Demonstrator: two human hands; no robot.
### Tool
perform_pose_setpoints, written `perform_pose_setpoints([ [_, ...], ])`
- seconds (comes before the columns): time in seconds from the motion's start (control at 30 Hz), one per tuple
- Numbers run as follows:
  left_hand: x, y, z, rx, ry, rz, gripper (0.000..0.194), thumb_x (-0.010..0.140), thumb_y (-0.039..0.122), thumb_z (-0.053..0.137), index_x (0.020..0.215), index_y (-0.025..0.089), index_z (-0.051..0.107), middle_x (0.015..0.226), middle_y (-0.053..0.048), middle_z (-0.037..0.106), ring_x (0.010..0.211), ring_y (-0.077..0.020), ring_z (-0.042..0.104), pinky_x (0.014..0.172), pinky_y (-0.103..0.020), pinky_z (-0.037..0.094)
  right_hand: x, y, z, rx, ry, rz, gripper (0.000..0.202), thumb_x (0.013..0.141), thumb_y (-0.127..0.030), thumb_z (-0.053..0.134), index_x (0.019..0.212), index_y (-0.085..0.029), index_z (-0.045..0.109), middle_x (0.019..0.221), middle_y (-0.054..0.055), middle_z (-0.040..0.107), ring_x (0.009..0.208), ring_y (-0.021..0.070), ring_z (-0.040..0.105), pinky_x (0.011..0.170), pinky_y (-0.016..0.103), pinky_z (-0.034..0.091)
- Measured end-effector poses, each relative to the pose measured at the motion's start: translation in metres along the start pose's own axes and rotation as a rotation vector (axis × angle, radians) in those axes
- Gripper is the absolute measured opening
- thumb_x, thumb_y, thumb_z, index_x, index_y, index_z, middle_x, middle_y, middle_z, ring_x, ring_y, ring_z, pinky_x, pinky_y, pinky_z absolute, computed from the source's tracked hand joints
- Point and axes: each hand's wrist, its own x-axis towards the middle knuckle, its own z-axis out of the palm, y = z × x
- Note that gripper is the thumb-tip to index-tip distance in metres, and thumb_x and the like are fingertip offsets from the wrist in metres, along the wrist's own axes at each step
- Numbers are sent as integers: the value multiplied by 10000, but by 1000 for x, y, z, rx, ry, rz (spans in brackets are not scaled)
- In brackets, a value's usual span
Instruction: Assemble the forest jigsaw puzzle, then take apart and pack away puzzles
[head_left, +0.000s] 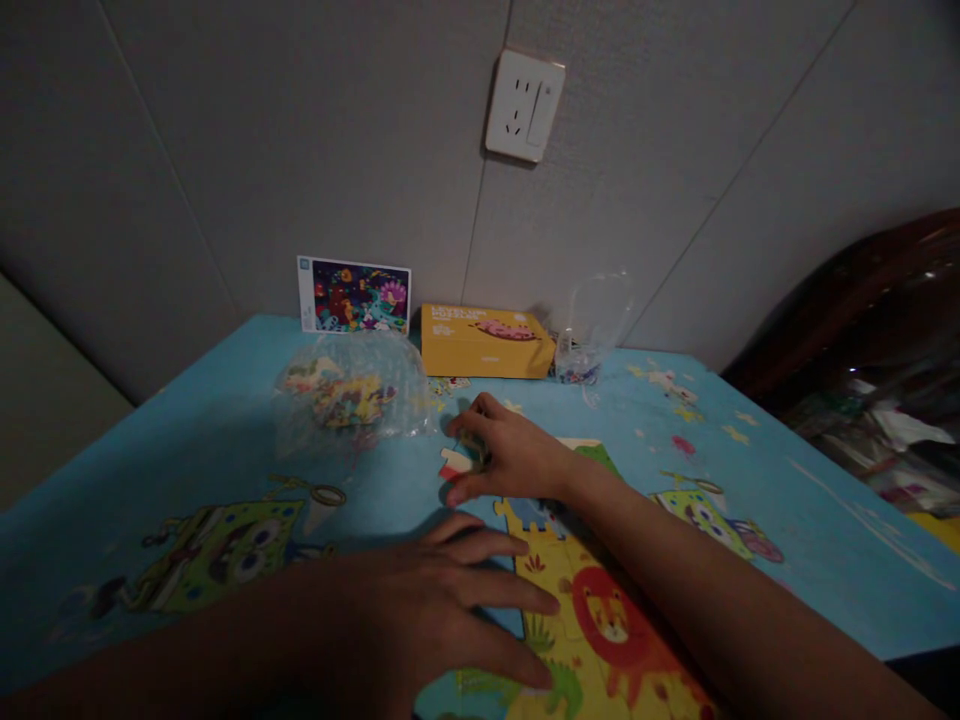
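A partly joined jigsaw puzzle (551,570) with a red-maned lion, a blue animal and a green crocodile lies flat on the table in front of me. My left hand (457,600) rests with fingers spread over the puzzle's left edge. Beyond it, my right hand (510,450) curls its fingers and thumb around a puzzle piece (457,463) with white and red on it, just past the puzzle's upper left corner. The palm side of that hand and part of the piece are hidden. My right forearm covers some of the puzzle's right side.
A clear plastic bag (352,395) of loose pieces lies at the back left. Behind it a picture card (356,296) leans on the wall, beside a yellow puzzle box (484,345). Another clear bag (589,340) stands right of the box. The blue table cover (187,420) bears cartoon prints.
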Motion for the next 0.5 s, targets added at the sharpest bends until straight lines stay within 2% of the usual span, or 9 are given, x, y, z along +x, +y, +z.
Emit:
perform_pose_setpoints([
  [0.17,-4,-5,2,-14,54,-39,593,793,312,654,1373,336,533,1500,-12,453,1401,-358,336,1156,-574,215,2,-2,0,-16,-27,23,608,644,-643,757,989,-162,621,1039,80,491,822,187,534,761,331,469],
  [0.3,-3,-5,3,-13,57,-45,574,796,338,676,1356,339,551,1499,-17,455,1386,-359,360,1157,-571,209,4,-1,0,-38,-16,-1,526,661,-622,758,849,-162,586,916,43,516,752,159,508,676,276,416],
  [0.4,-3,-6,3,18,57,-74,559,792,409,689,1333,326,577,1511,-27,438,1410,-377,307,1159,-598,174,5,0,0,-28,-6,-27,515,677,-602,759,879,-168,571,835,20,559,724,156,501,654,261,373],
  [0.5,-4,-5,2,25,68,-100,596,776,456,706,1343,339,565,1517,-34,427,1409,-383,311,1157,-608,172,7,2,0,-45,-17,-34,530,715,-610,724,962,-163,582,866,39,594,742,164,519,669,263,369],
])
